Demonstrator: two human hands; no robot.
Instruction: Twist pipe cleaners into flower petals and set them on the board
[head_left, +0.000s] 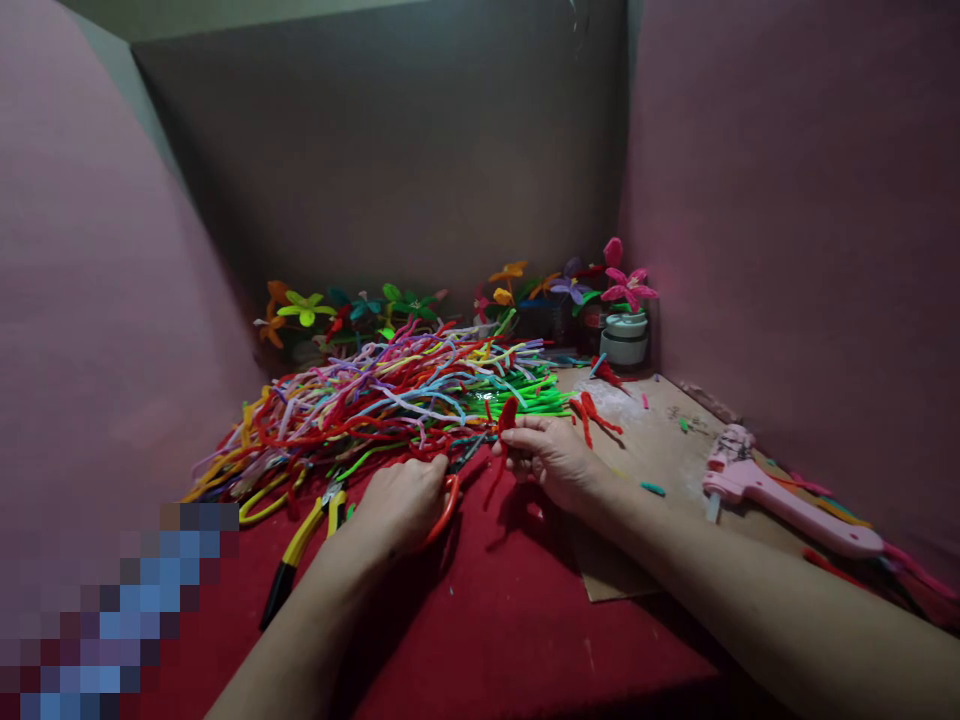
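The left hand [405, 507] is gripping the orange-handled scissors [451, 498], blades pointing between one and two o'clock. The right hand [553, 458] is pinching a red fuzzy strip [508, 416] near the tips. Coloured stems [390, 385] are heaping toward eleven o'clock on the worktop [517, 620]; a pink glue gun [795, 505] is lying at the right hand's three o'clock.

Right: a pink glue gun [795, 505], which I view remotely beside bare cardboard [679, 455]. Rear: a pink flower [630, 289] above a pale lidded jar [624, 348]; farther left, a yellow-green flower [306, 308]. Left: yellow-and-black pliers [301, 545] on a red surface [480, 630].
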